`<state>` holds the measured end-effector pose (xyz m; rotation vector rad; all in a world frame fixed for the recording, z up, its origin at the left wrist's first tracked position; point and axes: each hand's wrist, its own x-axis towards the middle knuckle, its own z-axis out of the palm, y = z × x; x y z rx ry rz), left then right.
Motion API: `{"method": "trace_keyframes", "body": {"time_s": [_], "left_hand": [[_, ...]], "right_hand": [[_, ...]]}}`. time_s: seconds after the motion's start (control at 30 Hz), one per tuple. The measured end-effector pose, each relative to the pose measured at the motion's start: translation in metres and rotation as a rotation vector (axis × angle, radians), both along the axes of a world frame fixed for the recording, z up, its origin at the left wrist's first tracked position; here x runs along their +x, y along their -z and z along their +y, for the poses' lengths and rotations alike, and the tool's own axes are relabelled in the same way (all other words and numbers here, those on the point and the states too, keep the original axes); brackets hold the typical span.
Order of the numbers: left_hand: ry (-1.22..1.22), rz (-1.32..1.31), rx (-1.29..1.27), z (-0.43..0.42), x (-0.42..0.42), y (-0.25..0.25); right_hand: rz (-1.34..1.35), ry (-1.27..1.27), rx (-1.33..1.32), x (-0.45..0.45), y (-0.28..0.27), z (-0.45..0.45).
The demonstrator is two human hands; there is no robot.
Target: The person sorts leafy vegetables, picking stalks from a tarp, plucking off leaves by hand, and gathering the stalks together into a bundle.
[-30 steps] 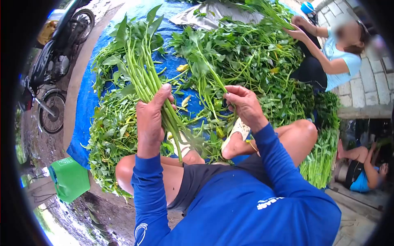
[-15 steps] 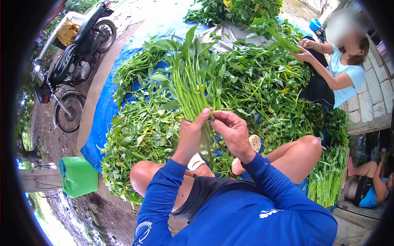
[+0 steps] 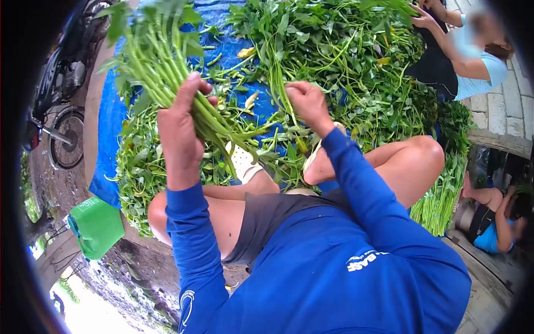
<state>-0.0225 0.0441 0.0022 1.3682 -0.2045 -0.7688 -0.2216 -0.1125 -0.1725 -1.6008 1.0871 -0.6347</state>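
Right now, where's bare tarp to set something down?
Bare: left strip of blue tarp, between leaf pile and tan ledge. Scrap-strewn gap between held bunch and right-side heap. Crowded: that heap, beside the right hand.

The left forearm (image 3: 192,239) points away toward the far side, its hand (image 3: 181,125) closed in a grip, thumb angled far right. The right forearm (image 3: 361,172) slants leftward, its hand (image 3: 308,106) curled fist-like.

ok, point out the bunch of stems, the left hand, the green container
Bunch of stems (image 3: 160,74): head view, on the stems above the hand.
Left hand (image 3: 181,131): head view, middle of the hand.
Green container (image 3: 100,228): head view, on its side.
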Motion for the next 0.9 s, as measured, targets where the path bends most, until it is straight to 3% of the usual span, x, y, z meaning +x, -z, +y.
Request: {"method": "trace_keyframes", "body": {"time_s": [0.07,0.17,0.3,0.4,0.6,0.63,0.73,0.77,0.87,0.9], "left_hand": [[0.023,-0.004,-0.032,0.004,0.008,-0.003],[-0.013,-0.085,-0.061,0.000,0.007,-0.008],[0.016,-0.094,-0.024,-0.005,0.009,-0.011],[0.011,-0.077,0.008,-0.009,0.006,-0.016],[-0.027,-0.032,0.022,-0.012,0.004,-0.022],[-0.026,-0.030,0.019,-0.011,0.007,-0.021],[-0.039,-0.026,-0.001,-0.007,0.013,-0.019],[-0.049,-0.011,0.006,-0.007,0.012,-0.020],[-0.046,-0.001,-0.016,-0.006,0.010,-0.018],[-0.037,-0.005,-0.036,-0.006,0.010,-0.015]], "right_hand": [[0.298,-0.002,-0.119,-0.018,0.072,-0.036],[0.340,-0.088,-0.233,-0.003,0.108,-0.040],[0.427,-0.229,-0.214,0.051,0.138,-0.026],[0.681,-0.039,0.035,0.089,0.143,-0.030],[0.718,0.036,0.040,0.102,0.153,-0.040],[0.696,0.082,0.065,0.101,0.149,-0.040],[0.436,-0.101,0.009,0.078,0.124,-0.046],[0.221,-0.092,-0.024,0.066,0.111,-0.046],[-0.103,-0.081,0.499,0.037,-0.001,-0.045],[-0.224,-0.087,0.640,0.023,-0.013,-0.048]]}}
